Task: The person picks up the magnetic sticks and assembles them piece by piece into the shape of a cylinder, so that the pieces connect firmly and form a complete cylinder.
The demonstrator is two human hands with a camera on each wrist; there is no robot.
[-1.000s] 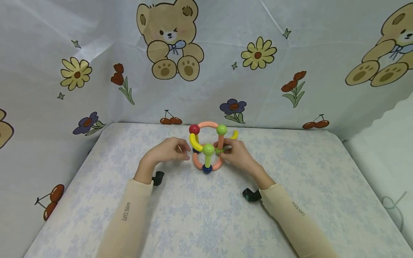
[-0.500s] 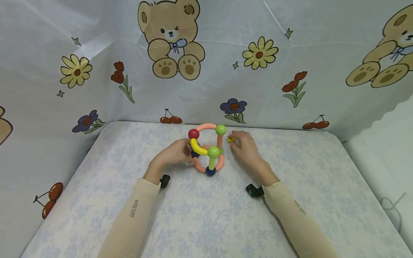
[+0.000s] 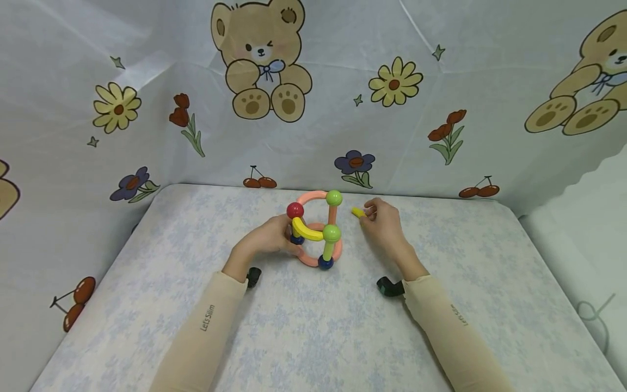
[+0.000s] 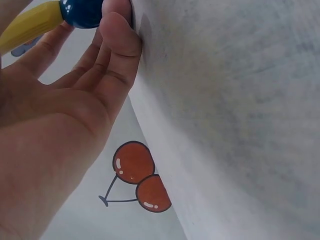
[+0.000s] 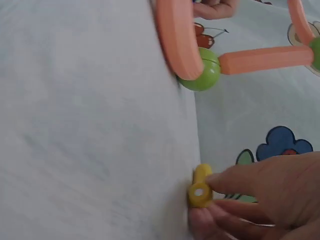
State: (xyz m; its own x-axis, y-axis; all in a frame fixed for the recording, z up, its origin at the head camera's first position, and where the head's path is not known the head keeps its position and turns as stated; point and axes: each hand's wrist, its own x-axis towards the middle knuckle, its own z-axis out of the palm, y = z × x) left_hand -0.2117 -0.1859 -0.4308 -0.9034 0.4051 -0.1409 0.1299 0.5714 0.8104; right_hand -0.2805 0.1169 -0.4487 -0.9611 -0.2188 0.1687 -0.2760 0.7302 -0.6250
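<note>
A ball-and-rod toy frame (image 3: pixel 308 233) stands upright on the table, with a red ball (image 3: pixel 295 210), green balls and blue balls joined by salmon, yellow and green rods. At its lower left, my left hand (image 3: pixel 271 234) grips it, the fingers about a blue ball (image 4: pixel 82 11) in the left wrist view. To the right of the frame, my right hand (image 3: pixel 384 221) pinches a loose yellow rod (image 3: pixel 358 212) between thumb and fingers. The right wrist view shows this rod's round end (image 5: pixel 200 194), with a pale dot at its centre, low against the table.
The pale blue patterned table (image 3: pixel 313 337) meets a hanging cloth (image 3: pixel 318 136) with bears and flowers at its back edge. Dark camera mounts (image 3: pixel 390 287) stick out under both wrists.
My left hand has moved right and taken hold of the frame, which has turned slightly and shifted. My right hand has left the frame, moved right and picked out the yellow rod.
</note>
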